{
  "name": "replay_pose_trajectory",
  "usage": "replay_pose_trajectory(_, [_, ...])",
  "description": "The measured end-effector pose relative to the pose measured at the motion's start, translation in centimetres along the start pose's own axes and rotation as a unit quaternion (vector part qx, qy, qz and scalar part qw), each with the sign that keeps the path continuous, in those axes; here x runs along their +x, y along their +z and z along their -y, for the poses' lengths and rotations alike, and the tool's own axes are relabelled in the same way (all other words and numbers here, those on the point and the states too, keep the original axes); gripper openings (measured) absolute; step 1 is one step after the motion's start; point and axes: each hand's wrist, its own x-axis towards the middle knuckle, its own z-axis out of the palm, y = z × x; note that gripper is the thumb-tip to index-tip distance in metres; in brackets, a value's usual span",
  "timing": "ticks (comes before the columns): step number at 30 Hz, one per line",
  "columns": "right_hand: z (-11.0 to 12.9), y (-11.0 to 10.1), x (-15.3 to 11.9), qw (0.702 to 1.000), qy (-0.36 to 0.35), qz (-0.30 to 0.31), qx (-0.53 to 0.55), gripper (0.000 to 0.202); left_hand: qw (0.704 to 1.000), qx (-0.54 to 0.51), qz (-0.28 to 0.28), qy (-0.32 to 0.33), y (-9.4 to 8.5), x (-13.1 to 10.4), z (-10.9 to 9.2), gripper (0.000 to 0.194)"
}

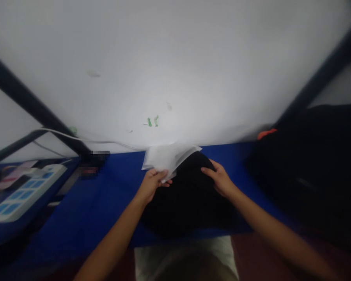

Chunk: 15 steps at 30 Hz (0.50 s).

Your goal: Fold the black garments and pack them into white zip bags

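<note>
My left hand (pixel 155 182) is closed on a thin, whitish translucent sheet or bag (pixel 160 157), its thumb on top and its fingertips beside black cloth. The sheet spreads beyond the hand and lies partly along the upper edge of the black cloth (pixel 190 199). To the right, my right hand (pixel 218 177) pinches the cloth's upper right edge between thumb and fingers. The cloth hangs down between both hands over the blue surface (pixel 105 203).
A white power strip (pixel 29 191) with blue sockets lies at the left. Dark bars flank the pale wall (pixel 175 70), with a white cable (pixel 105 140) along it. A large black pile (pixel 316 171) is at the right, beside an orange piece (pixel 266 134).
</note>
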Motion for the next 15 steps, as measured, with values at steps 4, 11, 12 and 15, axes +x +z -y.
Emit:
replay_pose_trajectory(4, [0.5,-0.9,-0.3,0.999,0.050,0.019,0.004,0.030,0.973,0.204,-0.096,0.055,-2.6,3.5,-0.8,0.033])
replay_pose_trajectory(11, [-0.4,-2.3,-1.0,0.993,0.103,0.056,0.029,0.032,0.891,0.409,-0.191,0.053,-6.2,9.0,-2.6,0.020])
replay_pose_trajectory(12, [-0.5,-2.5,-1.0,0.992,0.107,0.056,0.031,0.033,0.876,0.435,-0.202,0.048,-6.3,9.2,-2.8,0.019])
replay_pose_trajectory(15, [-0.5,-3.0,-1.2,0.990,0.120,0.054,0.040,0.032,0.832,0.504,-0.229,0.042,-6.0,8.8,-3.1,0.028])
